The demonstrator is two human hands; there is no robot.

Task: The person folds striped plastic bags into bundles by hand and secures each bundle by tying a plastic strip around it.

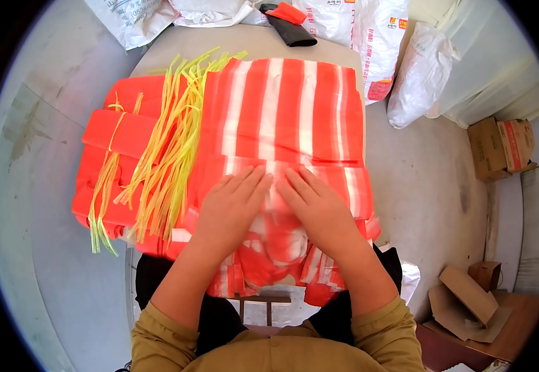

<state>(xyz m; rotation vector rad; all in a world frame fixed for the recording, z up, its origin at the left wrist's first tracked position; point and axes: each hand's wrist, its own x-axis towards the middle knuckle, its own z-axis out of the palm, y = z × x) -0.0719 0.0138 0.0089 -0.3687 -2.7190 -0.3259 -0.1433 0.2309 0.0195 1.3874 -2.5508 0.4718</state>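
Observation:
A pile of red-and-white striped sheets, which look like plastic bags [282,111], lies in front of me. Its near part is folded over, and crumpled ends hang toward my lap. My left hand [233,201] rests flat on the folded part, fingers stretched out. Beside it, my right hand [315,201] presses on the same fold with its fingers extended. Neither hand grips anything. To the left of the pile lies a loose bunch of yellow plastic strips [173,149]. Farther left are red folded bundles [119,131], one tied with a yellow strip.
Beneath the pile is a beige tabletop [220,40]. White printed sacks [381,49] and a black-and-red roll [291,28] sit at the far edge. Another white sack [419,74] stands at the right. Cardboard boxes [502,146] are on the floor by the wall.

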